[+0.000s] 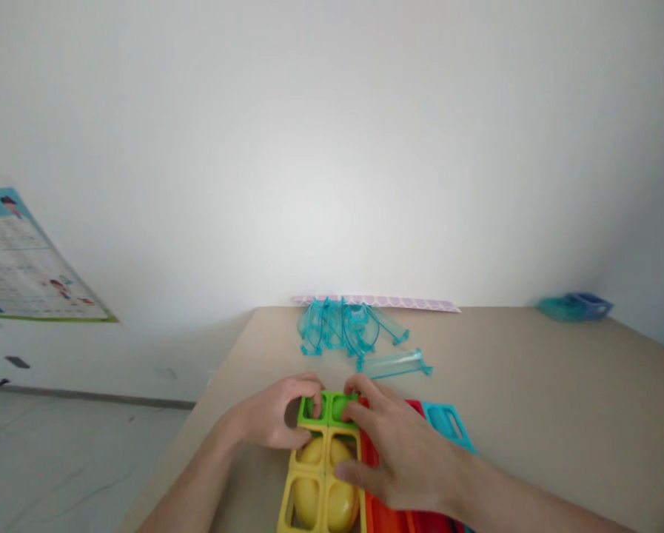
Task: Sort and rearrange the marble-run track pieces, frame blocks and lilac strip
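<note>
My left hand [287, 407] is curled around the left end of a green plastic building block [328, 409], with fingers in its left opening and the thumb at its near edge. From the right, my right hand [390, 437] hooks its fingers over the same green block. Its thumb rests on the yellow building blocks [325, 474], open frames with rounded yellow insides. The green block lies against their far end. Partly under my right hand are red blocks [369, 448] and an orange block [387, 517]. A light-blue block [447, 422] lies further right.
Clear teal curved track pieces [337, 326] are piled near the wall, with a straight trough piece [394, 363] in front. A purple patterned strip [387, 301] lies along the wall. A blue basket [590, 305] stands at the far right. The table's left edge drops to the floor.
</note>
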